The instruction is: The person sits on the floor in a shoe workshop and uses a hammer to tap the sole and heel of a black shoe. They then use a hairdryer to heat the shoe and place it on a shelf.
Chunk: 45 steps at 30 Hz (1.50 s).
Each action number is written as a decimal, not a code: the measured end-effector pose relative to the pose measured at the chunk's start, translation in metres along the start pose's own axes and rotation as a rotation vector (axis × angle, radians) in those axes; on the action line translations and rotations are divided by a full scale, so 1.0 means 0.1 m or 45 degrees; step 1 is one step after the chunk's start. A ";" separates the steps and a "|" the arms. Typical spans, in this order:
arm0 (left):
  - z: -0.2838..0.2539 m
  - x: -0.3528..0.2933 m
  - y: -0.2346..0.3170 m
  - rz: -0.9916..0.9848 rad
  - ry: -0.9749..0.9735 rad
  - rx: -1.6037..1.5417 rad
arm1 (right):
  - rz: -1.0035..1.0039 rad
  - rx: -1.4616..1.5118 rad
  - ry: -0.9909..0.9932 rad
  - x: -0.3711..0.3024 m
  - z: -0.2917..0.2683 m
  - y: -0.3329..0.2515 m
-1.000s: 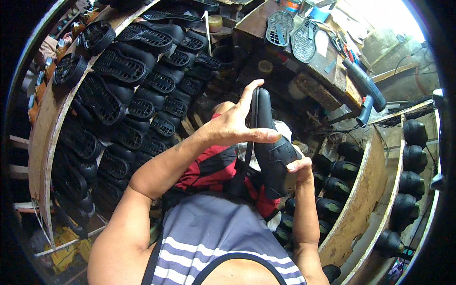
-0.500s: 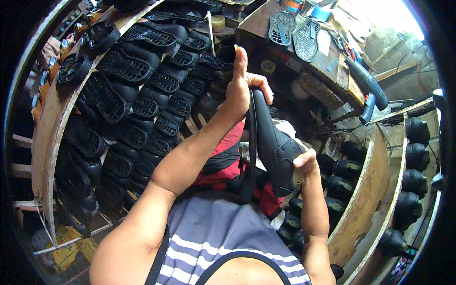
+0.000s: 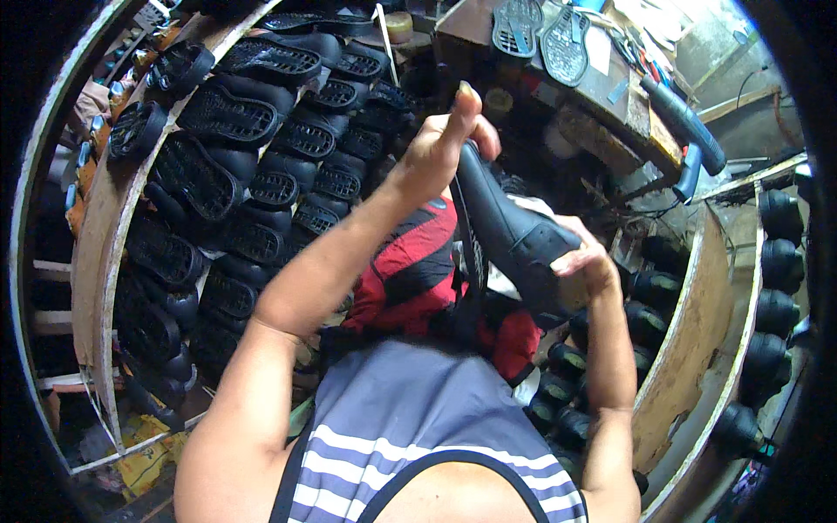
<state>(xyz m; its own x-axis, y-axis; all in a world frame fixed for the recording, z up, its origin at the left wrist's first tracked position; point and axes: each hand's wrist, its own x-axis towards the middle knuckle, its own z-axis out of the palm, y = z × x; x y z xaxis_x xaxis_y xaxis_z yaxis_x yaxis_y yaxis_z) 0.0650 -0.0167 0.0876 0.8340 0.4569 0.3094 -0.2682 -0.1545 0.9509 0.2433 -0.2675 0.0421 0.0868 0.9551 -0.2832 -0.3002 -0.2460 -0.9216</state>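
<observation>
Shelving (image 3: 94, 261) with a pale, worn wooden edge curves along the far left. Just inside it stand close rows of black shoes (image 3: 228, 112), most with their gridded soles turned outward; crumpled yellow material (image 3: 139, 462) lies below, at lower left. Left of centre, the person's left hand (image 3: 446, 148) is curled over the toe end of a black shoe (image 3: 514, 225), thumb upright, above red-and-black trousers (image 3: 405, 266). The shoe is held aslant in the air, toe uppermost, in front of the striped top (image 3: 410, 401); a black sole (image 3: 471, 248) runs along its left side, near it at the toe and well apart lower down. Behind, a brown worktop (image 3: 602, 98) carries two loose soles (image 3: 517, 28), a white sheet (image 3: 599, 50) and a jumble of tools too blurred to tell apart. The right hand (image 3: 588, 251) grips the heel end, thumb on the near face, other fingers largely hidden. Farther right, a blue-grey gun-shaped tool (image 3: 683, 122) lies at the worktop's edge. A rack (image 3: 693, 305) with peeling boards holds more dark footwear (image 3: 776, 261), beneath strong white light at upper right.
</observation>
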 end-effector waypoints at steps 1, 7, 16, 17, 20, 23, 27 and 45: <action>-0.03 -0.03 0.08 0.158 -0.067 0.220 | 0.025 -0.017 -0.025 -0.04 0.00 -0.12; 0.17 -0.47 -0.05 0.764 -0.801 1.362 | -0.006 -0.174 -0.172 0.01 -0.01 -0.48; 0.68 -1.94 -0.91 -0.376 -0.086 -0.102 | -0.045 0.158 0.222 -0.64 0.51 0.11; 0.70 -2.02 -0.99 -0.467 -0.044 -0.174 | -0.376 0.159 0.438 -0.49 0.69 0.38; 0.65 -2.04 -1.04 -0.694 -0.110 -0.019 | -0.625 0.348 0.687 -0.39 0.90 0.68; 0.45 -1.77 -0.80 -1.119 -0.394 0.184 | -0.611 0.136 0.806 -0.22 0.99 0.78; 0.03 -1.14 -0.50 -1.220 -0.899 0.582 | -0.536 0.071 0.893 0.06 0.87 0.72; 0.36 -0.54 -0.87 -1.006 0.201 -0.214 | -0.085 -0.124 0.845 0.48 0.37 0.59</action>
<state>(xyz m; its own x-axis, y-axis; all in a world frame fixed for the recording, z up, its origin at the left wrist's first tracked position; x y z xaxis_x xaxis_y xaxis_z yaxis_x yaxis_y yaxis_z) 0.0609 -0.0596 -0.0122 0.7328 0.4954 -0.4664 0.2908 0.3915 0.8730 0.1947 -0.2301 -0.0160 0.6770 0.6726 -0.2987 -0.1891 -0.2333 -0.9538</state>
